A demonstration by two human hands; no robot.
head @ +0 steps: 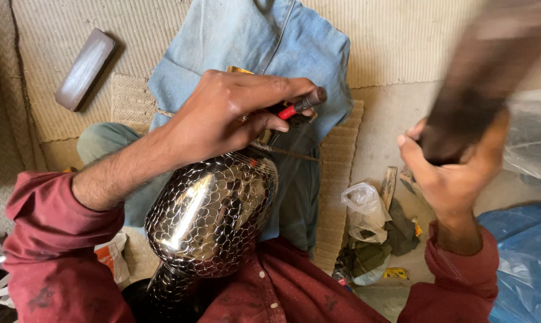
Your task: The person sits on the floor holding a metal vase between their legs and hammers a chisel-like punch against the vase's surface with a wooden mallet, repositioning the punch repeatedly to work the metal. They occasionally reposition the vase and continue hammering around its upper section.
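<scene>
1. Shiny metal fills the middle of the head view: a rounded, polished vase (210,212) with a scale-like pattern cut over its surface lies tilted in the person's lap, narrow neck toward the lower left, wide end pointing away.
2. Left hand (231,113) reaches over the far end of the vase, fingers curled tightly around a slim punch tool (297,107) with a red band and a dark, rounded top. The tool slants down toward the vase; its tip is hidden behind the hand.
3. Right hand (453,164) is raised at the right, well apart from the vase, fingers wrapped around the lower end of a dark wooden mallet (483,72), which is blurred with motion and runs up to the top right corner.
4. Dark red shirt sleeves cover both forearms.
5. Faded blue denim cloth (252,48) lies spread under and beyond the vase, over a ribbed beige mat (61,24).
6. On the mat at the upper left lies a dark rectangular block (85,69).
7. Right of the legs sits a crumpled white plastic bag (366,209) among small scraps, with blue plastic sheeting (525,257) at the lower right edge.
</scene>
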